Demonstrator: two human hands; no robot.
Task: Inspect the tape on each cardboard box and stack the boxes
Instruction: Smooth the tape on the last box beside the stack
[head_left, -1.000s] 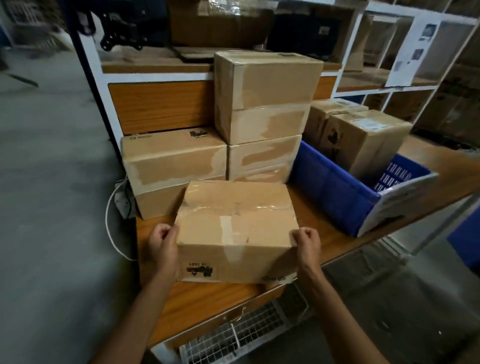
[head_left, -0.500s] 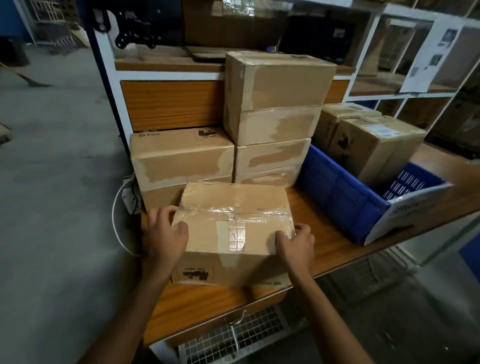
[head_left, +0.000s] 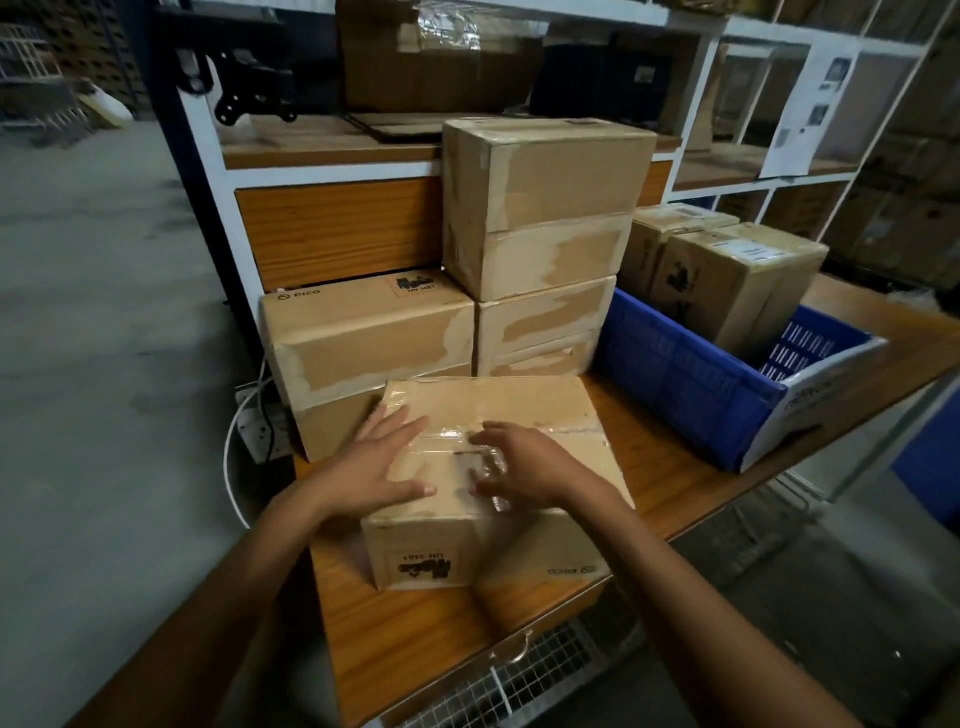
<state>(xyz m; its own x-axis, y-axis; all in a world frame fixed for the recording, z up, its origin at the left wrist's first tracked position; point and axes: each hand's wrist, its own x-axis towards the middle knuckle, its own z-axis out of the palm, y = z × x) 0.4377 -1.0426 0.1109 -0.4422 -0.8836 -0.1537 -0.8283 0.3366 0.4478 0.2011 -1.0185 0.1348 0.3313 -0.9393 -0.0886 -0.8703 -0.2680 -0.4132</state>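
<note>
On the near box (head_left: 519, 410) lid: left fingers (head_left: 396, 423) are spread wide and flat. Right fingers (head_left: 492, 435) are loosely bent, tips on the clear tape (head_left: 447, 434) at the seam. Neither grips anything. The right fingertips are blurred, so I can't tell the exact contact.

My read: the left hand (head_left: 376, 470) pins the box so it doesn't skate, while the right hand (head_left: 532, 462) feels the tape for lift or wrinkles.

The box sits at the front of the table (head_left: 415, 639), taped seam up. The front label reads upside down, so it was likely flipped to expose that seam.

Just behind it are a low stack (head_left: 363, 332) on the left and a tall stack (head_left: 540, 208) beside it, both against the shelf frame (head_left: 332, 228). They look like the checked pile.

The blue crate (head_left: 675, 374) to the right holds more boxes (head_left: 737, 280), probably the queue.

Likely next: lift the box onto the low stack, which has more headroom and is the shorter reach.
</note>
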